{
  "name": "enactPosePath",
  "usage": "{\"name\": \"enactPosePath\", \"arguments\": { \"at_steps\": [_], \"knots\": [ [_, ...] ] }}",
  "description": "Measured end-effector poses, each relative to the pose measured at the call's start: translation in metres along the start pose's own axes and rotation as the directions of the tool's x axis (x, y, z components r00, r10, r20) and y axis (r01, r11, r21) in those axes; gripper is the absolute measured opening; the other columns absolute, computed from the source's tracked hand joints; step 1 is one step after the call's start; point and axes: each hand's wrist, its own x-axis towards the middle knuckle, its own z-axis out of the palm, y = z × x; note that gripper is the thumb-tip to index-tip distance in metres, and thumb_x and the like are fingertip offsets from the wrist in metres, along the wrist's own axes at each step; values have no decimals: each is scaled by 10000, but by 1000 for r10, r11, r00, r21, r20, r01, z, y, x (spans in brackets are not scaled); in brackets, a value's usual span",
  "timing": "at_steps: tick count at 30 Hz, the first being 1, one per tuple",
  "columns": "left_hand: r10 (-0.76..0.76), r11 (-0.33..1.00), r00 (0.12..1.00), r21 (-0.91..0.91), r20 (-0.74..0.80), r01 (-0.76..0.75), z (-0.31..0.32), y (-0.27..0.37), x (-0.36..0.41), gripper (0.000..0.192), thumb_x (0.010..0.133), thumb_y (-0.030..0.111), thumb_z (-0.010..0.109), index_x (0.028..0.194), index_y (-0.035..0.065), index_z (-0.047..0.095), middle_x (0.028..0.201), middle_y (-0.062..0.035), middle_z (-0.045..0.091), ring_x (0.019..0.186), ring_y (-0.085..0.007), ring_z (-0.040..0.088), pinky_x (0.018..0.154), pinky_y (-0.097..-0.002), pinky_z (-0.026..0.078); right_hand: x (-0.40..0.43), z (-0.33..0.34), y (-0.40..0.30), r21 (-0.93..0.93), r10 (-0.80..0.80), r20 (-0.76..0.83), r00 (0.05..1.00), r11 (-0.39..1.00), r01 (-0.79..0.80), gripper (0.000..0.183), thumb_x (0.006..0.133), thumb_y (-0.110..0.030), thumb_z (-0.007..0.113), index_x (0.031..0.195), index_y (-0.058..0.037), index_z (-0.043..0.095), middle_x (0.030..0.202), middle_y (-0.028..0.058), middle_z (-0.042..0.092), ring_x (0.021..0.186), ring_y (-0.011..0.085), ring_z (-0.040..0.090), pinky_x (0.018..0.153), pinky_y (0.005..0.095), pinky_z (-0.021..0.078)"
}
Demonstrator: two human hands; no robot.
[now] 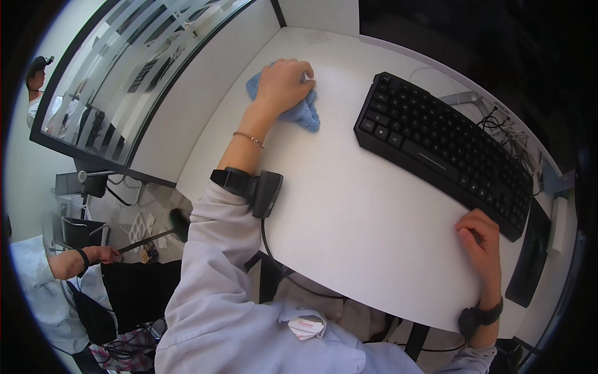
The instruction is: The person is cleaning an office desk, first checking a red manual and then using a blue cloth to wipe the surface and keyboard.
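A blue microfibre cloth [301, 114] lies bunched on the white desk [327, 196], near the partition at the far left. My left hand [286, 84] is on top of it, fingers curled over the fabric, which hides much of the cloth. Close to the near right end of a black keyboard [434, 140] is my right hand [481, 236]. Its fingers are loosely curled, with a gap at the thumb and nothing visible in them. Whether it touches the keyboard is unclear.
A partition [224, 89] with a glass upper panel borders the desk's left side. Cables [509, 135] tangle behind the keyboard; a dark flat pad [530, 262] lies right. A cabled device [267, 194] is strapped to my left forearm. At left, a person's hand [108, 255] holds a long handle.
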Motion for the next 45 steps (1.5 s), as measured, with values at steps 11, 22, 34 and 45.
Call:
{"name": "enactPosePath", "arguments": {
  "at_steps": [11,22,34,45],
  "knots": [
    [-542,187,831,-982,-125,-26,-38,-34,9,167,859,205,694,865,44,736,807,-69,695,854,-199,661,810,-347,513,-1,0,-3,14,-13,7,1000,1000,12,90,824,-16,638,879,29,694,838,93,640,771,188,607,701,298,470],
    [-194,980,972,23,-130,199,9,-21,-7,499,832,532,709,994,62,753,1084,-149,708,1025,-306,665,914,-392,496,0,0,-3,-3,-17,3,1000,1000,17,86,814,-16,643,869,32,688,837,96,641,761,186,604,693,299,471],
    [-459,799,768,-586,-447,136,-32,-7,7,232,778,219,825,759,40,680,877,-91,672,784,-236,615,708,-323,491,0,2,0,-27,-14,-5,1000,1000,14,104,825,-53,651,856,42,680,824,96,627,756,184,587,685,296,449],
    [-144,937,843,203,-519,285,-3,-39,-3,308,836,381,750,1010,128,758,1248,-68,668,1192,-298,581,1006,-447,394,0,1,-8,-23,-14,-6,1000,1000,13,98,835,-45,643,869,39,679,828,97,624,747,181,579,667,293,437]
  ]
}}
